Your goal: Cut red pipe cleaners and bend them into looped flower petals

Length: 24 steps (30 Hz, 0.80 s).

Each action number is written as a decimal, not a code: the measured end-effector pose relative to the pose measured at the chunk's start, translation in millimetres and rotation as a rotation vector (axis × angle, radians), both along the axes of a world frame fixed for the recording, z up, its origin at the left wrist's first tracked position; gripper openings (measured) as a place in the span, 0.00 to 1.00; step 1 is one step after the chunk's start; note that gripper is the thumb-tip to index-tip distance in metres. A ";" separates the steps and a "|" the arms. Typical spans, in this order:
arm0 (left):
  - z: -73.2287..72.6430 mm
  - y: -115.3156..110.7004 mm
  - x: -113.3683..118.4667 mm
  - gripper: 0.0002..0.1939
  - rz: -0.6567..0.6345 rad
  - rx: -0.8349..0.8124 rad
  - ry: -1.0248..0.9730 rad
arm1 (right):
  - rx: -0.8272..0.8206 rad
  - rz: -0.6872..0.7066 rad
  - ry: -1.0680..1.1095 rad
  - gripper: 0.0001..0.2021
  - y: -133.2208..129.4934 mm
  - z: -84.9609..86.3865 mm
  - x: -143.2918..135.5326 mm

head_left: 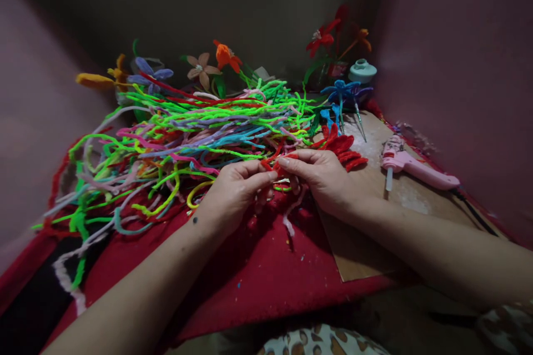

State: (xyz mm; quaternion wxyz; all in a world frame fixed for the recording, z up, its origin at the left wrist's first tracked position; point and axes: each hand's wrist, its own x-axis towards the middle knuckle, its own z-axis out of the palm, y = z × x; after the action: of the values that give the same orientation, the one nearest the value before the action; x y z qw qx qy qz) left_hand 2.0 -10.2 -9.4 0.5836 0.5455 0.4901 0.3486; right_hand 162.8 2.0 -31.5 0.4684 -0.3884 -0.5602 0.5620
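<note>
Both my hands meet at the middle of the table, fingertips almost touching. Between the thumb and fingers of my left hand (238,191) and those of my right hand (322,177) is a short red pipe cleaner (272,165), its ends partly hidden by my fingers. Just beyond my right hand lies a cluster of red pipe-cleaner petals (342,147). A large heap of loose pipe cleaners (200,122), in green, pink, lilac, blue and yellow, spreads behind and left of my hands. A pale pink pipe cleaner (288,223) curls on the cloth below my right fingers.
A pink glue gun (425,172) rests on a brown board (353,249) at the right. Blue pipe-cleaner flowers (341,90) stand at the board's back edge, near a pale teal bottle (362,70). More finished flowers (203,70) line the back. Red cloth (233,294) covers the table.
</note>
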 end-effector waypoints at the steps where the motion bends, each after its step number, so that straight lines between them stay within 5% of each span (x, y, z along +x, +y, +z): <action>1: 0.0 -0.2 0.5 0.11 0.023 0.005 -0.011 | 0.010 -0.009 -0.025 0.15 -0.8 1.4 -0.2; 8: 0.0 -3.2 4.7 0.10 0.115 0.041 -0.021 | 0.026 -0.093 -0.146 0.14 -4.3 10.1 -2.5; 17: 2.5 -5.7 7.4 0.10 0.137 0.096 0.028 | -0.126 0.017 0.095 0.12 1.2 -4.4 -2.7; 24: 3.3 -9.6 10.7 0.10 0.164 0.242 0.130 | -0.077 0.001 -0.054 0.10 0.8 0.2 -1.3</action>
State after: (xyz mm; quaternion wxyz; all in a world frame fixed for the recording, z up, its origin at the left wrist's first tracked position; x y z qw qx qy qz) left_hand 12.7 -19.8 -6.1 0.4505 0.5913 0.5242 0.4154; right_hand 161.5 2.8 -31.4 0.4375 -0.4212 -0.5508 0.5726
